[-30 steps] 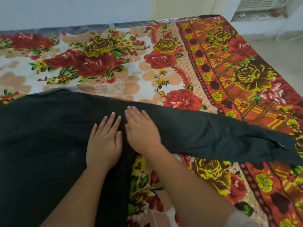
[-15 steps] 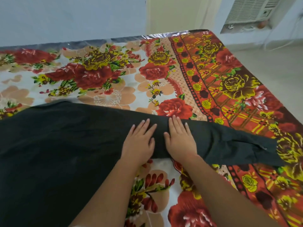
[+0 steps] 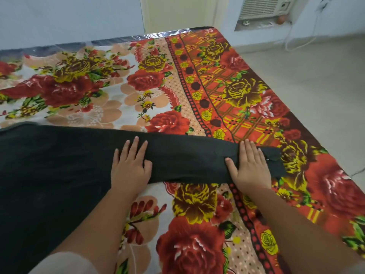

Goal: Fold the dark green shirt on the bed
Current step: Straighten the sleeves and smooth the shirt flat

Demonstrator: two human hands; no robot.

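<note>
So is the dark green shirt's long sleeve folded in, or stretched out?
Stretched out: the dark green sleeve lies straight across the floral bedsheet, off the shirt body, left hand and right hand flat on it.

Here's the dark green shirt (image 3: 55, 175), so dark it reads almost black, spread flat on the bed (image 3: 118, 91). It fills the near left side and runs off the left edge of view. One long sleeve (image 3: 187, 163) stretches straight out to the right, smooth across the floral cover, and its cuff (image 3: 273, 161) stops short of the bed's right edge. Body flat, barely a wrinkle showing.
</note>
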